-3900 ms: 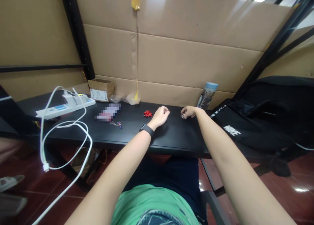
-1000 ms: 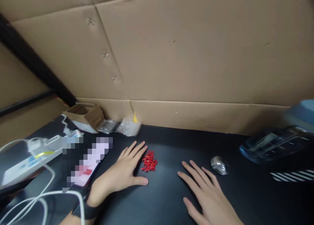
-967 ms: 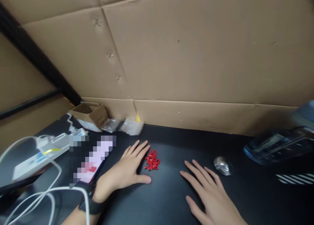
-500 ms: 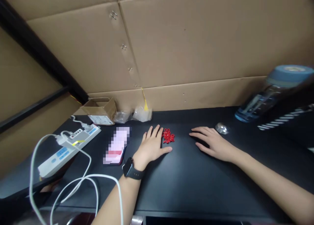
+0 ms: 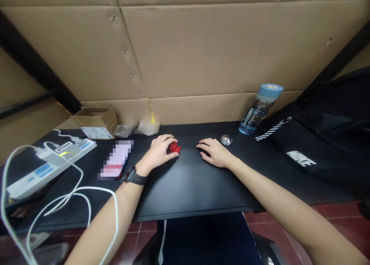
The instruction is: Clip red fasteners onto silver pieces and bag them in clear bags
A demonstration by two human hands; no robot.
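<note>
The only word that reads clearly is "NIKE", in white capitals on the black bag [image 5: 332, 141] at the far right of the table [image 5: 187, 191]. A black-and-white striped strap [image 5: 270, 130] runs along the bag's near side and bears no writing that I can make out. Beside it the bottle [image 5: 254, 116] stands near the cardboard wall [image 5: 214, 56]; it has a blue lid with a pale round label, and light marks on its clear side, all too small to read.

The red knot [image 5: 175, 147] lies on the table within the curve of the left hand [image 5: 158, 152]. That hand's thumb and fingers are apart, one on each side of the knot; whether they touch it, I cannot tell. A dark watch [image 5: 134, 176] is on the left wrist. The right hand [image 5: 215, 153] is well apart from the knot, palm down, fingers slightly bent and thumb apart from them, holding nothing. Just beyond it sits the clear dome [image 5: 226, 140].

To the left, the phone [image 5: 117, 161] lies with its screen pixelated, so its text is unreadable. Behind it, the open box [image 5: 101, 120] carries a white label with print too small to read. The power strip [image 5: 47, 170] has blue panels, likewise illegible.
</note>
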